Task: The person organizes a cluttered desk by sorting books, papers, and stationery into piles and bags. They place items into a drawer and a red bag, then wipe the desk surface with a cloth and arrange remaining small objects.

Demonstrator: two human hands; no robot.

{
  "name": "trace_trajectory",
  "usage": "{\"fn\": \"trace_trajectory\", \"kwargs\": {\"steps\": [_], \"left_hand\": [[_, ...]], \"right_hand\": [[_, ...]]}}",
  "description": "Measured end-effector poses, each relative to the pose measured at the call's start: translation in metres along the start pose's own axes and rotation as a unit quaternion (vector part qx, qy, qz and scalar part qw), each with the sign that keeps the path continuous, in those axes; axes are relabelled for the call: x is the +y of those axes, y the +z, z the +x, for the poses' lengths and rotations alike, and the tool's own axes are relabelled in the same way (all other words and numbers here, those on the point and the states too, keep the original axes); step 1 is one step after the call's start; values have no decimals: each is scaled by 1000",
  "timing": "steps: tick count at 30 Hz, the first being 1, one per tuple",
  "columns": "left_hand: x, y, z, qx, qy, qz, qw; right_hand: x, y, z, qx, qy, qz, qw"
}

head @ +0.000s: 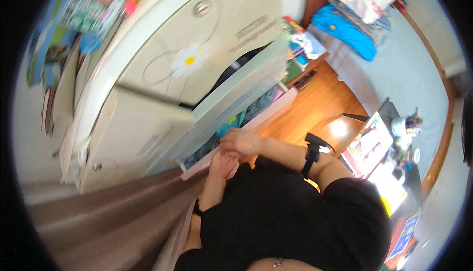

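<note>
A drawer with a pink front (273, 110) stands pulled out below a pale green drawer front (236, 75). Folded dark clothes (260, 103) and a teal cloth (231, 125) lie inside it. My right hand (240, 143) is bent over the pink front's edge, close to the teal cloth, its fingers blurred. Just below, my left hand (224, 164) is against the outer side of that edge, its fingertips meeting or overlapping my right hand. Whether either hand grips the drawer or cloth cannot be told. A black strap with a small device is around my right arm.
A cream cabinet (155, 64) with a daisy print rises at the left, beside a brown curtain (111, 215). Folded clothes (343, 30) lie on a bed (410, 71) at upper right. A desk with a bright screen (369, 141) and a pen holder (401, 127) stands to the right.
</note>
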State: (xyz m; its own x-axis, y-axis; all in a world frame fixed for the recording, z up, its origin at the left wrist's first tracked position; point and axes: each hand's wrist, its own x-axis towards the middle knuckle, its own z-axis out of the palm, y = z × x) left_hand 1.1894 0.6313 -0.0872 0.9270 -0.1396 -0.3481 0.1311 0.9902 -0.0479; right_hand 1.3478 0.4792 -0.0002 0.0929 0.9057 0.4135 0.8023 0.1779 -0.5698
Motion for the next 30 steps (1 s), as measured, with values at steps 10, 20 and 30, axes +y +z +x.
{"fn": "trace_trajectory", "kwargs": {"steps": [10,20,30], "left_hand": [[18,69,33,116,73,-46,989],[46,68,56,109,22,-27,993],[29,41,66,138,-29,170,975]], "right_hand": [[-50,-27,-166,75,339,-45,937],[-151,22,-139,166,435,-56,883],[-307,140,-150,291,569,-96,763]]}}
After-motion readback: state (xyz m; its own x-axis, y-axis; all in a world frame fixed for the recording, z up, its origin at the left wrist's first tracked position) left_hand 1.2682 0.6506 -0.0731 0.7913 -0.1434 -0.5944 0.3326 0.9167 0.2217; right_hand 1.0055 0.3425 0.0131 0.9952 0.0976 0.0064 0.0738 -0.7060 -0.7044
